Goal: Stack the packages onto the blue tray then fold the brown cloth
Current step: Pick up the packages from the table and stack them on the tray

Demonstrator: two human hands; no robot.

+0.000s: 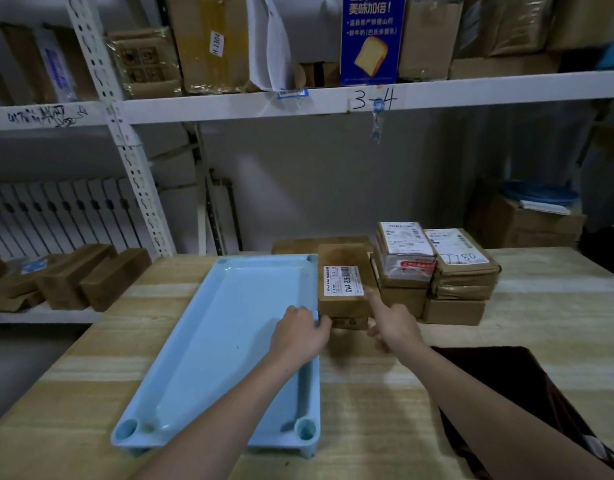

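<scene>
I see the blue tray (208, 341) lying empty along the table's left half. My left hand (300, 332) and right hand (392, 325) clasp the nearest package (345, 282) just beside the tray's right rim. The brown cloth (527, 393) lies at the near right corner.

tray (208, 327) showing pale blue | packages (433, 271) showing brown with white labels | cloth (527, 393) showing dark brown | table (367, 393) showing light wood grain | shelf (298, 98) showing white
</scene>
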